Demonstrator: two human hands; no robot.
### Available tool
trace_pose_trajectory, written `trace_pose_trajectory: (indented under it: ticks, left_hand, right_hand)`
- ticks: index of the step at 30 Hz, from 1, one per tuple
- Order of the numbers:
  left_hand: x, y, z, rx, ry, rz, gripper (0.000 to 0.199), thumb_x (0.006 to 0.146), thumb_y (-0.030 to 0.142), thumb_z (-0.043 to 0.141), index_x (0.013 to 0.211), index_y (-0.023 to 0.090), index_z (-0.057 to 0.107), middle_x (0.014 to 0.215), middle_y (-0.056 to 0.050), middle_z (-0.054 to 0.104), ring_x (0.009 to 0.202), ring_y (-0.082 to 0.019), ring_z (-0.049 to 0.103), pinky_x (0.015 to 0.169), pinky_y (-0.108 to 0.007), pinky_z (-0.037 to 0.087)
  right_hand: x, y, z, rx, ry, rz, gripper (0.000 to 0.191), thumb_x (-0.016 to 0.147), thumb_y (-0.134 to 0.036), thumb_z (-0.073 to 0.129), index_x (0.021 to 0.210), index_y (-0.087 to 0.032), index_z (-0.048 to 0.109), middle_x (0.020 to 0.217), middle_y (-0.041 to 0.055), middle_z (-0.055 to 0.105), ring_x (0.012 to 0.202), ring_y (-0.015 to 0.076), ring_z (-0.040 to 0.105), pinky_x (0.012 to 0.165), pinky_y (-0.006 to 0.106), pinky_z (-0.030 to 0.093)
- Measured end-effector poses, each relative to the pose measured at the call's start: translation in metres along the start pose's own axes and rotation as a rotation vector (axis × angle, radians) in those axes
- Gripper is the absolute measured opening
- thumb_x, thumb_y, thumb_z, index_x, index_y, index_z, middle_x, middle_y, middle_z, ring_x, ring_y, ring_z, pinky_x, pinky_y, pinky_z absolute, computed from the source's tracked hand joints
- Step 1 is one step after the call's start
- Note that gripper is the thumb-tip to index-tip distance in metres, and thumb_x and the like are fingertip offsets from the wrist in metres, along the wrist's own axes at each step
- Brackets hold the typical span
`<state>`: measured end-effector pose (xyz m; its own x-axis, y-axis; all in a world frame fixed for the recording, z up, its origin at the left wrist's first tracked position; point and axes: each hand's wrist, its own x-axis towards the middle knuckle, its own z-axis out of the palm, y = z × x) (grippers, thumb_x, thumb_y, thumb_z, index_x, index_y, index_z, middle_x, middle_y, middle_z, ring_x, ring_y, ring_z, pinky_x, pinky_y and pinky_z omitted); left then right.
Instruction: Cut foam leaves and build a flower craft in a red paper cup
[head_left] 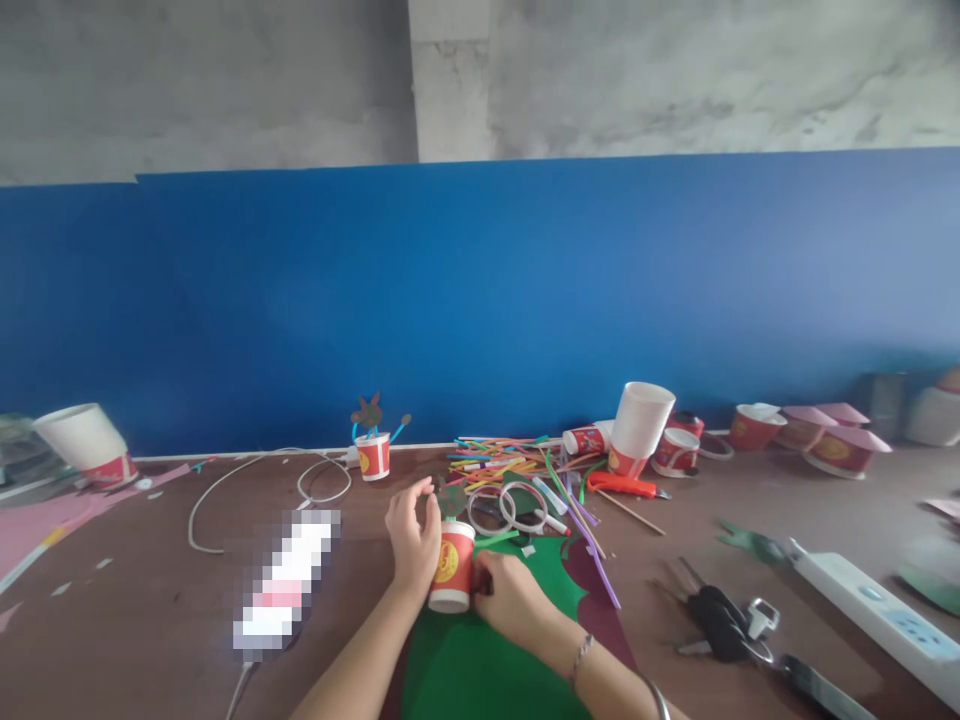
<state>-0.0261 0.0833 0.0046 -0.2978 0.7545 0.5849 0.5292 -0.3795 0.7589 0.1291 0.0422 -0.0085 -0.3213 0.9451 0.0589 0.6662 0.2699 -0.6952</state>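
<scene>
A red paper cup [442, 592] with a yellow emblem stands upright between my hands, at the edge of the green sheet [510, 665]. My left hand [412, 535] is at the cup's left side, its thumb and fingers drawn together near the rim beside a dark green cut-out shape [451, 502]; what the fingertips pinch is unclear. Against the cup's right side is my right hand [517, 595], fingers curled over a small dark thing too indistinct to name. A green straw [496, 539] sticks out to the right above that hand.
Behind lie coloured straws [495, 462], tape rolls [523, 507], an orange cutter [622, 485] and a white cup stack [641, 425]. A decorated cup [374, 458] stands at the back. Keys [720, 620] and a power strip [877, 610] are right; a blurred-out phone [289, 580] is left.
</scene>
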Motion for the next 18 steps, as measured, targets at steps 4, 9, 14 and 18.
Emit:
trace_pose_trajectory:
  ticks: [4,9,14,18]
  left_hand:
    - [-0.001,-0.001,-0.003,0.01,0.008,0.066,0.017,0.084,0.025,0.045,0.091,0.02,0.059,0.093,-0.008,0.063,0.094,-0.022,0.056,0.087,-0.036,0.04]
    - [-0.005,0.004,-0.004,0.04,-0.03,0.128,0.016,0.082,0.021,0.044,0.085,0.021,0.06,0.086,-0.006,0.064,0.089,-0.022,0.056,0.086,-0.036,0.039]
    - [-0.009,0.032,-0.004,0.116,-0.189,0.268,0.018,0.081,0.021,0.046,0.092,0.022,0.061,0.092,-0.006,0.064,0.095,-0.022,0.054,0.09,-0.038,0.034]
    - [-0.008,0.055,0.005,0.086,-0.367,0.308,0.016,0.082,0.027,0.051,0.092,0.023,0.063,0.091,-0.005,0.066,0.093,-0.022,0.054,0.089,-0.038,0.033]
  right_hand:
    - [0.0,0.008,-0.019,0.522,-0.277,0.081,0.009,0.056,-0.019,0.064,0.059,-0.016,0.055,0.053,-0.0039,0.053,0.048,0.0085,0.043,0.047,0.02,0.031]
    - [0.002,0.018,-0.05,1.185,-0.322,0.095,0.028,0.055,-0.037,0.07,0.057,-0.017,0.05,0.043,-0.0067,0.042,0.039,0.0057,0.033,0.042,0.019,0.025]
    - [0.012,0.017,-0.053,1.181,0.179,0.164,0.033,0.066,-0.047,0.065,0.066,-0.02,0.045,0.051,-0.004,0.049,0.041,0.0077,0.037,0.041,0.02,0.024]
    - [0.015,0.012,-0.05,1.019,0.299,0.107,0.032,0.068,-0.047,0.064,0.068,-0.02,0.048,0.051,-0.0052,0.047,0.041,0.0075,0.036,0.041,0.021,0.023]
